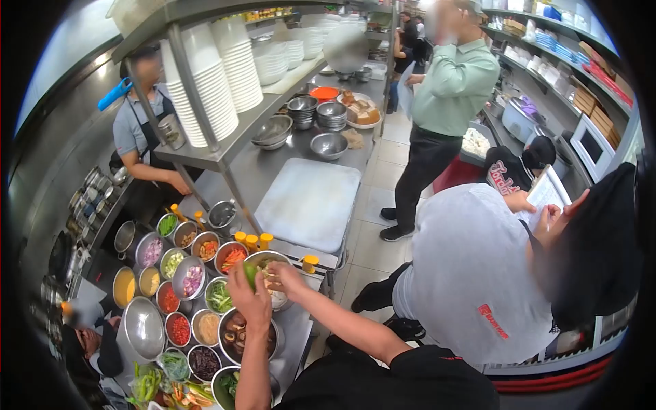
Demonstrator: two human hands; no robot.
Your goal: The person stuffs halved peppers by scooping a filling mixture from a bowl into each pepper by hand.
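My left hand is closed around a green vegetable, whose kind is too small to tell. Beside it, my right hand has its fingers bent in toward the left one; what they hold, if anything, is hidden. Both are over a steel bowl with pale food in it, partly covered by my hands. Below my left forearm sits a bowl of dark brown mushrooms. To the left stand a bowl of sliced greens and a bowl of chopped purple onion.
Several yellow-capped containers line the counter edge. A white cutting board lies beyond, under a shelf with stacked white tubs. A person in a grey shirt writes close at my right; a person in green stands farther off.
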